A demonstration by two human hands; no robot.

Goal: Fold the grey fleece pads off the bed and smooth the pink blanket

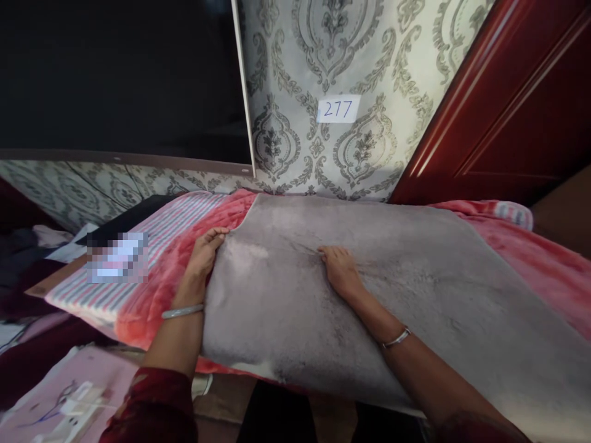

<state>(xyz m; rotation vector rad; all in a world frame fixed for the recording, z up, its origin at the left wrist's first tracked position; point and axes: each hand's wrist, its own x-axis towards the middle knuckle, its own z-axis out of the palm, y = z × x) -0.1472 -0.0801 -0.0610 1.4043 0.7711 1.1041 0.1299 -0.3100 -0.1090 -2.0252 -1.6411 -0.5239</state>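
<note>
A grey, soft-looking cloth lies spread over a red plush blanket, with faint creases and darker patches on its surface. At the cloth's left edge, near its upper left corner, my left hand is closed, thumb and fingers pinching the border. My right hand rests on the middle of the cloth, palm down, its fingers laid on the fabric beside some small wrinkles. The thumb of that hand is hidden. Bracelets circle both wrists.
Striped fabric lies to the left with a pixelated object on it. A large dark screen stands behind, left of patterned wallpaper carrying a paper label. A red wooden panel slants at right. A white power strip sits lower left.
</note>
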